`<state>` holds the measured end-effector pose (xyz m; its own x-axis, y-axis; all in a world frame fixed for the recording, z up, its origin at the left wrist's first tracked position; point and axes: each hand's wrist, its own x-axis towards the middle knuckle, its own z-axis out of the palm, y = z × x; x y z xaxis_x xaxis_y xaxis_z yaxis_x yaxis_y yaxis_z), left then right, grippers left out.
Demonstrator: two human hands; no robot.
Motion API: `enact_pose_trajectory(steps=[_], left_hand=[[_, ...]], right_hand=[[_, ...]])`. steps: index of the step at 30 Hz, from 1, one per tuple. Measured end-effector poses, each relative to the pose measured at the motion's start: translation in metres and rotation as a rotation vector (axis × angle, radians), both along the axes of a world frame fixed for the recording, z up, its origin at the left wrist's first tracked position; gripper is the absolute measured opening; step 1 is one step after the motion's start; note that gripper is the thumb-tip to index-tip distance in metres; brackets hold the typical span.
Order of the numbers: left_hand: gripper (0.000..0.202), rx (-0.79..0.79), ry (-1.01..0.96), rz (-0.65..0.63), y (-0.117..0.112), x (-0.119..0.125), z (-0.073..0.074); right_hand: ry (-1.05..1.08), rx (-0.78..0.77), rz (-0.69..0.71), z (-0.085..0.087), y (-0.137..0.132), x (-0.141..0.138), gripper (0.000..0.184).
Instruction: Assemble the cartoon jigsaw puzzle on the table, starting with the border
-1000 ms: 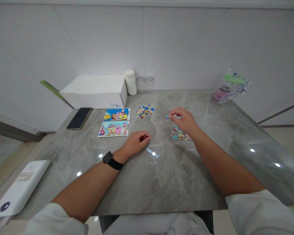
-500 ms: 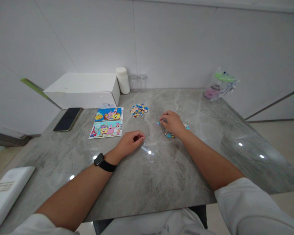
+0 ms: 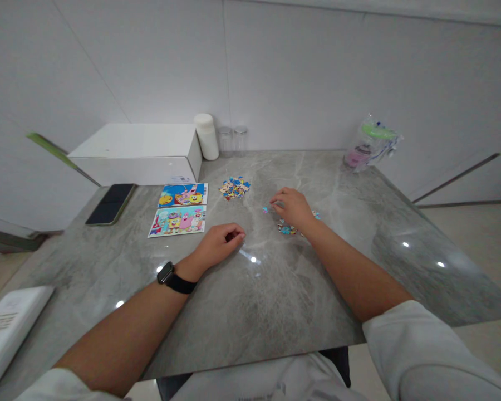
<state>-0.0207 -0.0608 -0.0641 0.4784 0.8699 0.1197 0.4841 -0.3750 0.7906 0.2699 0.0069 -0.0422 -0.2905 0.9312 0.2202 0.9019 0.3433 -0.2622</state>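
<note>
My right hand rests on the grey marble table, fingers curled and pinched on a small blue puzzle piece at its fingertips. Under and beside that hand lies a heap of loose puzzle pieces. My left hand, with a black watch on the wrist, lies on the table in a loose fist; I cannot make out anything inside it. A second heap of puzzle pieces lies further back, and two cartoon picture cards lie to the left of it.
A white box stands at the back left, with a white canister and two clear jars beside it. A dark phone lies left of the cards. A plastic bag sits back right. A white device lies near left.
My right hand has come down from slightly above the table onto the heap of pieces and shifted a little left. The left hand stayed put. The camera turned slightly right.
</note>
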Motion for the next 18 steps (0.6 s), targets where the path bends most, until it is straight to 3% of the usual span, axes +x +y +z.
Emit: enact_pose_trajectory(steps=[3, 6, 11, 15, 18], left_hand=[[0.025, 0.000, 0.007, -0.006, 0.000, 0.000, 0.000], [0.024, 0.008, 0.018, -0.006, 0.000, 0.000, 0.002], [0.024, 0.007, 0.019, -0.007, 0.000, 0.001, 0.003], [0.024, -0.007, 0.037, -0.008, 0.000, -0.001, 0.002], [0.024, -0.015, 0.039, -0.008, 0.000, -0.001, 0.002]], right_hand=[[0.035, -0.034, 0.041, 0.019, -0.001, 0.011, 0.015], [-0.021, -0.200, 0.165, 0.027, -0.008, 0.015, 0.009], [-0.086, -0.396, 0.289, 0.007, -0.012, 0.016, 0.017], [-0.051, -0.448, 0.223, -0.004, -0.005, 0.024, 0.013], [-0.028, -0.431, 0.162, 0.001, -0.003, 0.031, 0.015]])
